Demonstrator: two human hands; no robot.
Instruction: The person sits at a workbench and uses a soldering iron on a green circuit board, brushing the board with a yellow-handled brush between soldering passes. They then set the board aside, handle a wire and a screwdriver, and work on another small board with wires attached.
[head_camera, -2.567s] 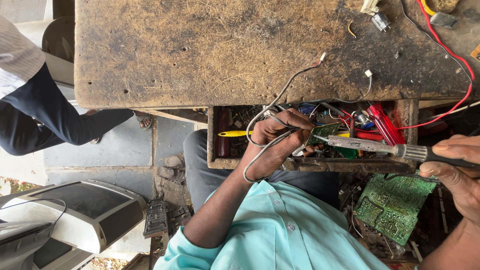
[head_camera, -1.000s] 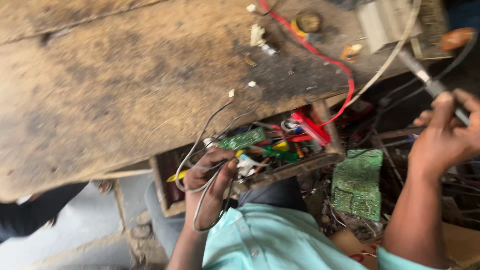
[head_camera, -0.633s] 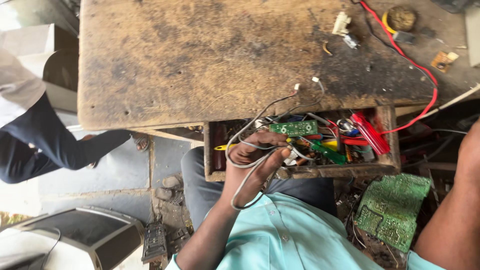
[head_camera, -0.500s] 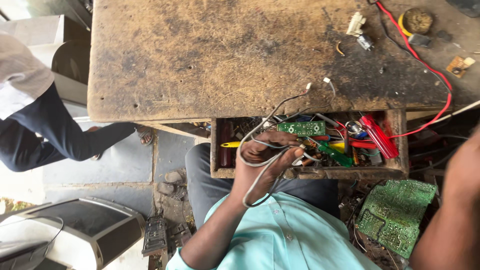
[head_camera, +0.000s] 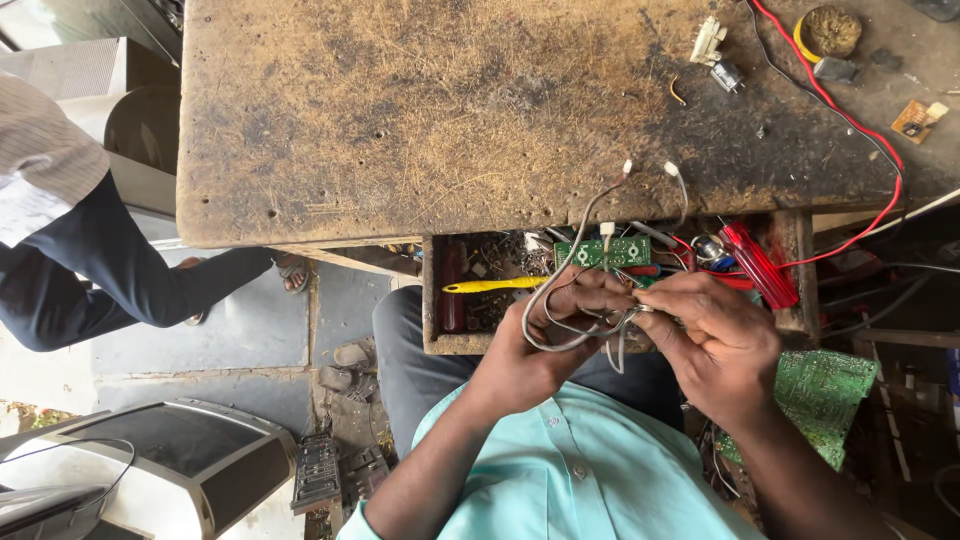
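Note:
My left hand (head_camera: 552, 335) grips a bundle of grey wires (head_camera: 560, 300) over an open wooden drawer (head_camera: 440, 300) under the workbench. My right hand (head_camera: 715, 335) has joined it and pinches the same wires where they meet the left fingers. The wires' loose ends with small connectors (head_camera: 627, 168) curl up onto the bench top. Just behind my hands a small green circuit board (head_camera: 603, 252) lies in the drawer, with a yellow-handled tool (head_camera: 495, 285) to its left and a red-handled tool (head_camera: 757, 265) to its right.
The worn wooden workbench (head_camera: 450, 110) carries a red cable (head_camera: 840, 110), a white plug part (head_camera: 708, 40) and small scraps at the right. A larger green circuit board (head_camera: 825, 390) lies lower right. Another person's leg in dark trousers (head_camera: 110, 270) stands at left. An old appliance casing (head_camera: 190, 460) sits lower left.
My right hand no longer holds the long tool it held earlier; it has come down to the drawer and taken hold of the wires beside my left hand. The camera swung about.

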